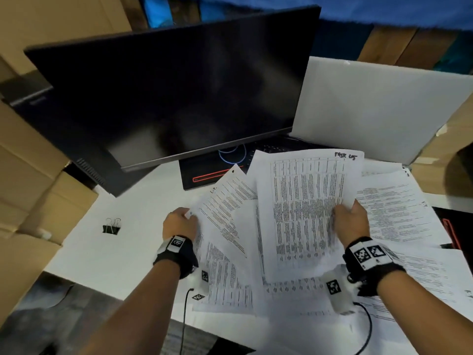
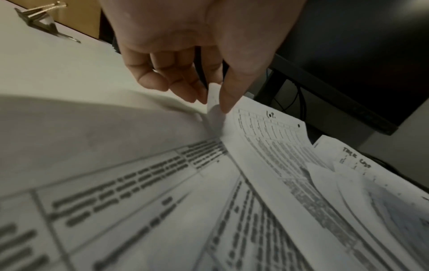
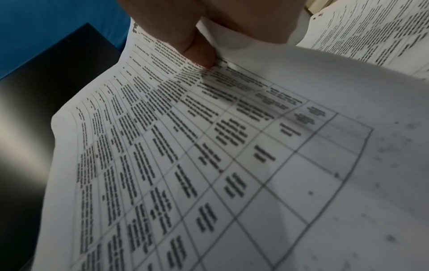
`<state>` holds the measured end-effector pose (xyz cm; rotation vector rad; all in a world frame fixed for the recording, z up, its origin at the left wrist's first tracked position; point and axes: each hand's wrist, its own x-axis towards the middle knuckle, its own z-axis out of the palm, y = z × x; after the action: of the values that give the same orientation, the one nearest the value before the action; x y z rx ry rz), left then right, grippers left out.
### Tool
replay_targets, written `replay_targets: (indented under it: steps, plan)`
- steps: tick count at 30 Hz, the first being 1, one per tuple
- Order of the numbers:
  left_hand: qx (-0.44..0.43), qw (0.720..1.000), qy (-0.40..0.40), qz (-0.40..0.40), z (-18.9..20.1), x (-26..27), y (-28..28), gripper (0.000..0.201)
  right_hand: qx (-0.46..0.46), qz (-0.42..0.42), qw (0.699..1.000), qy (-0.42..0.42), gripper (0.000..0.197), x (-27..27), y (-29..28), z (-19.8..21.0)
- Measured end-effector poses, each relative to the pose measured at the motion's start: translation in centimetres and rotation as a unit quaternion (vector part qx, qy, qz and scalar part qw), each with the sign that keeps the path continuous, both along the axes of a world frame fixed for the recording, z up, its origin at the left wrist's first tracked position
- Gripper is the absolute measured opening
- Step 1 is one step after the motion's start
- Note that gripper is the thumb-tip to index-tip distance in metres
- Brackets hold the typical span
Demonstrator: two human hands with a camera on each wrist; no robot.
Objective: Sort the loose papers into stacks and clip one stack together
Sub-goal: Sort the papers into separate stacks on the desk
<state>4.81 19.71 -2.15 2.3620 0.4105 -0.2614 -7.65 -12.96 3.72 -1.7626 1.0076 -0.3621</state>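
Printed papers with tables lie fanned and overlapping across the white desk [image 1: 122, 247]. My right hand [image 1: 349, 220] grips the right edge of a table sheet [image 1: 304, 213] and holds it lifted; its thumb [image 3: 197, 53] presses on the printed face. My left hand [image 1: 180, 221] pinches the corner of another sheet [image 1: 225, 201] between thumb and fingers [image 2: 216, 95]. More pages [image 1: 394, 213] spread out to the right. A black binder clip [image 1: 111, 226] stands alone on the desk to the left of my left hand, also in the left wrist view [image 2: 44, 22].
A dark monitor [image 1: 179, 85] stands tilted behind the papers, its stand base [image 1: 204, 175] just beyond them. A white board [image 1: 378, 106] leans at the back right. Cardboard boxes [image 1: 33, 188] crowd the left edge. Cables hang from both wrist cameras.
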Motion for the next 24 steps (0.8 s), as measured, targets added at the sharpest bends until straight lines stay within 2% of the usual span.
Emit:
replay_targets:
  steps: [2,4,7,9,12,15,17,19,21,24]
  plan:
    - [0.011,1.0,0.004,-0.024,0.3,-0.5,-0.4,0.018,0.003,0.008,1.0,0.011,0.017,0.1,0.4,0.0]
    - [-0.001,0.999,-0.025,-0.025,0.7,-0.7,-0.9,0.011,0.004,0.024,1.0,0.015,0.02,0.3,1.1,0.2]
    - [-0.079,0.986,-0.147,-0.025,2.8,-0.9,-1.9,0.026,0.003,0.035,0.999,0.009,0.017,0.8,1.9,0.8]
    - [-0.155,0.961,-0.228,-0.027,5.2,-0.7,-2.7,0.029,0.004,0.038,0.999,-0.006,0.016,1.1,2.3,1.2]
    - [-0.245,0.922,-0.299,-0.029,9.4,0.1,-3.9,0.017,0.009,0.05,0.998,-0.044,0.026,1.6,2.5,2.0]
    - [-0.297,0.885,-0.356,-0.031,13.9,0.7,-5.0,0.011,0.024,0.057,0.995,-0.081,0.026,1.9,2.9,3.8]
    - [-0.323,0.862,-0.388,-0.044,16.9,0.7,-5.7,0.014,0.03,0.049,0.993,-0.104,0.033,2.1,3.2,5.1]
    - [-0.354,0.847,-0.394,-0.053,19.1,0.6,-6.7,0.018,0.034,0.039,0.991,-0.125,0.032,2.5,3.3,6.2]
    - [-0.401,0.839,-0.365,-0.051,20.1,0.6,-7.9,0.019,0.04,0.028,0.986,-0.158,0.025,2.8,3.3,7.2]
    - [-0.428,0.848,-0.311,-0.036,19.6,0.7,-9.6,0.013,0.042,0.021,0.977,-0.207,0.016,3.2,2.8,8.1]
